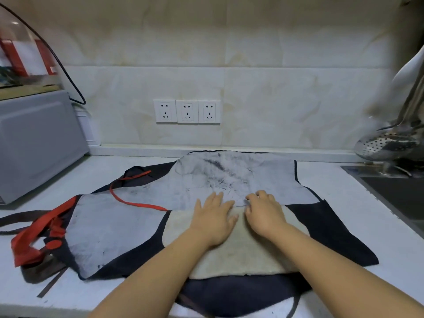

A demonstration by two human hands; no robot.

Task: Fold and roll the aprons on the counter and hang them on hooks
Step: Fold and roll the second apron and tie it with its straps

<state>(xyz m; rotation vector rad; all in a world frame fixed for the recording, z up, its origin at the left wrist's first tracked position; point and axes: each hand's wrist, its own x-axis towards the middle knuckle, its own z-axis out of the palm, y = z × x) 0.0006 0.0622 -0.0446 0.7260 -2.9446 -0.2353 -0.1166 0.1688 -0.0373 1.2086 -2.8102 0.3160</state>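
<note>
A dark navy apron (330, 228) lies spread inside-out on the white counter (358, 203), its pale grey lining (110, 228) facing up. A cream fleecy panel (241, 253) is folded over its middle. My left hand (213, 219) presses flat on the far edge of that panel, fingers spread. Close beside it, my right hand (266, 214) rests with fingers curled at the same edge, where the panel meets the lining. A red strap (135, 203) trails across the lining. At the left a red and brown apron (34, 244) lies bunched.
A grey microwave (39, 143) stands at the back left. Three wall sockets (187, 111) sit on the tiled backsplash. A sink (399, 193) lies to the right, with a metal skimmer (385, 143) and hanging cloth (410, 72) above it.
</note>
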